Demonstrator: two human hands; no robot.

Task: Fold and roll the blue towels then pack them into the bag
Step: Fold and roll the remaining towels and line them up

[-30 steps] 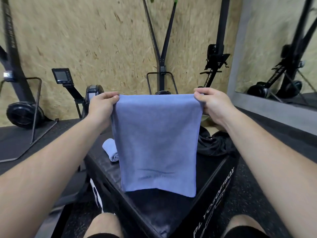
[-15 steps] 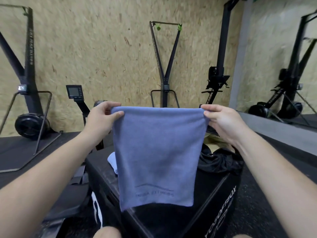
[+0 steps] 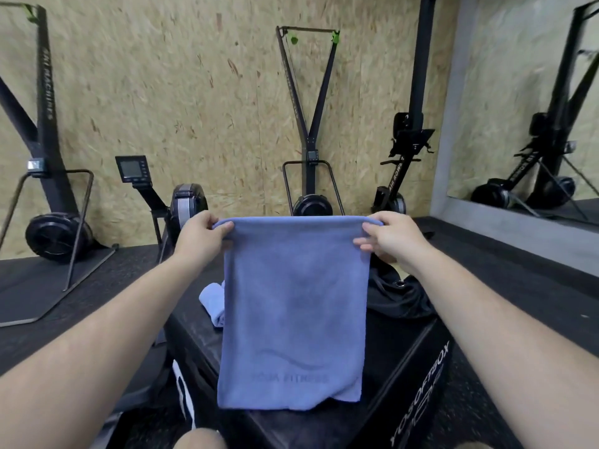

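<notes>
A: Faint lettering low on the blue towel, ending in "FITNESS" under a wavy line. The first word's too blurred to read.
B: "SOFTBOX" runs down the side of the black box.
A: The left hand and right hand are well apart, each pinching a top corner.
B: The towel hangs flat over the box, folded along its top edge. A rolled towel lies behind on the box, with the black bag to the right.

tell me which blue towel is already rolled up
The rolled towel on the black plyo box, left of the hanging towel, which hangs flat, top corners pinched by the left hand and right hand.
</notes>
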